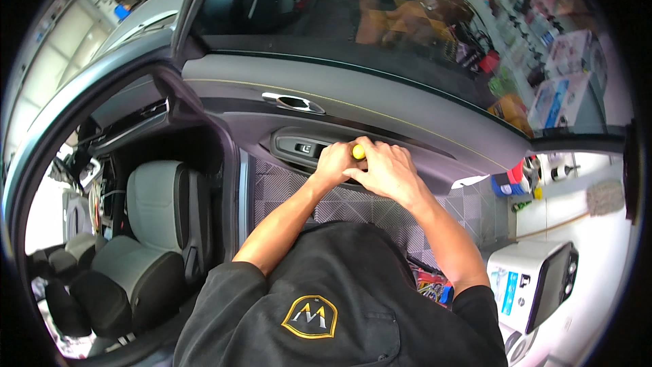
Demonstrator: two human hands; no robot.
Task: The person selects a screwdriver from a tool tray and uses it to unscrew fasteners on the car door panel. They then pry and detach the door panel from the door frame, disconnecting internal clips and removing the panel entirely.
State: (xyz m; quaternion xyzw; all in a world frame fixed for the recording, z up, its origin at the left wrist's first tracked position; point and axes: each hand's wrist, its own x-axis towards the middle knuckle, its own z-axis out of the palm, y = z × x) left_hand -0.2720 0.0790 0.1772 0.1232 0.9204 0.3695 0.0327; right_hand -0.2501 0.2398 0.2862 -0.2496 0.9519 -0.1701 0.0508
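An open car door with a grey and black inner panel (407, 102) stretches across in front of me. Both my hands meet over its armrest, just right of the window switch (303, 148). Between them shows the rounded yellow end of a handle (358, 151); the rest of it is hidden. My left hand (333, 164) is closed against the handle from the left. From the right, my right hand (388, 168) curls round it, its thumb reaching toward the left hand. Fingertips of both hands are partly out of sight. A chrome door pull (294, 102) sits farther up the panel.
Above the panel rises the door glass (407, 47), with reflections in it. At left are the door opening and a grey and black car seat (153, 214). A white boxy appliance (523, 278) and a mop (603, 198) are at right, over patterned floor tiles (475, 214).
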